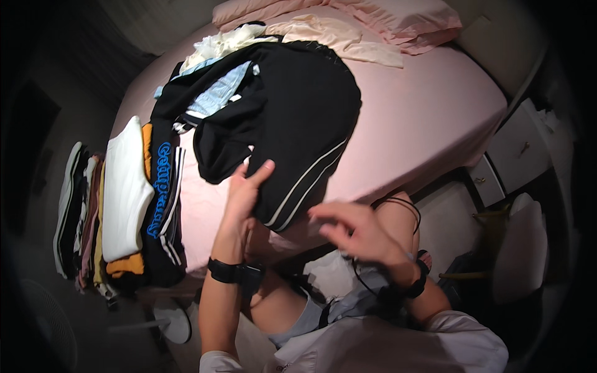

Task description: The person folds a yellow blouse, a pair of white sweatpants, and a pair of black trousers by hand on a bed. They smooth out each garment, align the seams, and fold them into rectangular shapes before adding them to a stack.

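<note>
A black garment with two white side stripes [303, 116] is spread over the near part of the bed. My left hand [245, 193] is at its near left edge, thumb and fingers apart; whether it grips the cloth I cannot tell. My right hand [352, 228], slightly blurred, hovers to the right of the garment's striped end, fingers bent and nothing seen in them. Light blue denim [219, 91] shows between the black folds. Left of the garment lie folded clothes, among them a white one [126, 196] and a black one with blue lettering [161, 196].
Pink bedding [410, 112] covers the bed, with a pink pillow [410, 23] at the far side. Cream cloth [224, 44] and a peach cloth [326, 35] lie beyond the black garment. A drawer cabinet [522, 144] and a chair [520, 252] stand at the right, a fan [44, 326] at lower left.
</note>
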Demonstrator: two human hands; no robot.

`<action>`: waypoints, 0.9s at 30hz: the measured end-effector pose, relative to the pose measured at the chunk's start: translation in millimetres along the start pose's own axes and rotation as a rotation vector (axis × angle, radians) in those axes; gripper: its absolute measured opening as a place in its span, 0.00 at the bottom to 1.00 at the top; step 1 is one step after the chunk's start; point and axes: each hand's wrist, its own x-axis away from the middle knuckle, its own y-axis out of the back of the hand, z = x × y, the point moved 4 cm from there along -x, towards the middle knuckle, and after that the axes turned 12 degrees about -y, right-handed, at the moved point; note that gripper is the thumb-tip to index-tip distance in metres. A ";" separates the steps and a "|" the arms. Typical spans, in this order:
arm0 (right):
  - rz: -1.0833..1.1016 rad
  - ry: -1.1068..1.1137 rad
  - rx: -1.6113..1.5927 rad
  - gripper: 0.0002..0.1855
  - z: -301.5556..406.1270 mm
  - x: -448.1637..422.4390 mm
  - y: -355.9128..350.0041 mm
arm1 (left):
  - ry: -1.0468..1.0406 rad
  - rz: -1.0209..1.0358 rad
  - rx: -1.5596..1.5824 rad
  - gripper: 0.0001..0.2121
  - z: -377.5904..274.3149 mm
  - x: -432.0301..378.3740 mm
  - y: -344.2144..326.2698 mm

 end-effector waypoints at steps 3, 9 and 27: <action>-0.319 0.045 0.263 0.23 -13.7 -23.2 31.5 | -0.459 -0.249 -0.365 0.22 -9.8 -4.7 69.6; -0.487 0.151 0.731 0.37 -32.6 -73.1 42.9 | -0.747 0.395 -1.380 0.41 -1.3 64.8 18.0; -0.423 0.399 0.794 0.20 49.1 -96.4 64.1 | -0.994 0.100 -1.373 0.17 -38.3 40.7 34.9</action>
